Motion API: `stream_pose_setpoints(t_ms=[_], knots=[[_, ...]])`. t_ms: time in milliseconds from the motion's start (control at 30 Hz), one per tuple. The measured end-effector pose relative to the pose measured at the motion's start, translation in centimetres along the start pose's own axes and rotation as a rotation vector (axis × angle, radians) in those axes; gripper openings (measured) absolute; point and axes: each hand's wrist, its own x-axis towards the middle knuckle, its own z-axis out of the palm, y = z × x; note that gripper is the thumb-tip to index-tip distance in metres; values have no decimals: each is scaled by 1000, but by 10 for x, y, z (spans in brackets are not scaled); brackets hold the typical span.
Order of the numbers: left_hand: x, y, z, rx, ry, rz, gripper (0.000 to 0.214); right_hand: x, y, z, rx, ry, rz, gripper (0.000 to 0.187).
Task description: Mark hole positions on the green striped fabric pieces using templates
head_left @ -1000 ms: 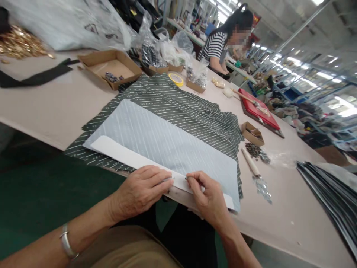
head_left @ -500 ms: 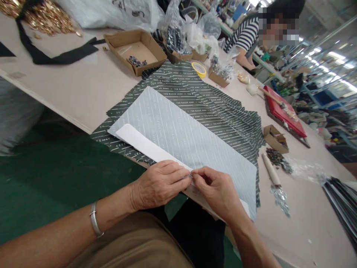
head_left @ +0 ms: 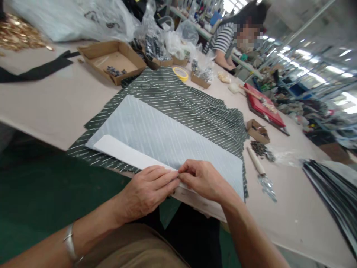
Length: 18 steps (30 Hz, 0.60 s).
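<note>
A pale grey striped sheet (head_left: 167, 137) lies on a stack of dark green striped printed sheets (head_left: 192, 104) at the table's near edge. Along its near side runs a white strip (head_left: 122, 153). My left hand (head_left: 147, 191) presses flat on that strip at the table edge. My right hand (head_left: 202, 178) meets it fingertip to fingertip and pinches at the strip's edge; whatever small thing sits between the fingers is hidden.
An open cardboard box (head_left: 114, 61) with small metal parts, a yellow tape roll (head_left: 180, 73), small boxes (head_left: 258, 130), a white-handled tool (head_left: 256, 165), loose hardware (head_left: 260, 149) and a red tray (head_left: 264, 108) lie on the table. Black sheets (head_left: 334, 190) are stacked at right. A person in a striped shirt (head_left: 223, 39) works farther along.
My two hands have come together on the white strip, the right hand moving left until its fingertips meet the left hand's. The view has swung slightly.
</note>
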Motion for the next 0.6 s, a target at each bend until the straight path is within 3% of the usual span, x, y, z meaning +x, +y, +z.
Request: stream_pose_setpoints(t_ms=[67,133,200,267,433,600], knots=[[-4,0,1,9,4,8,31,-5,15,-5,71,167,45,15],[-7,-4,5,32,-5,51,34,-10,44,-20,19,446,118,22],[-8,-9,9,45,-13,91,36,-20,82,-46,-115,695,203,28],[-5,-10,9,42,-5,83,37,-32,121,-75,-207,827,285,32],[17,-1,-3,38,-15,63,36,-42,202,-121,-273,869,432,38],[30,10,2,81,-41,12,31,-36,239,-132,-236,856,466,32]])
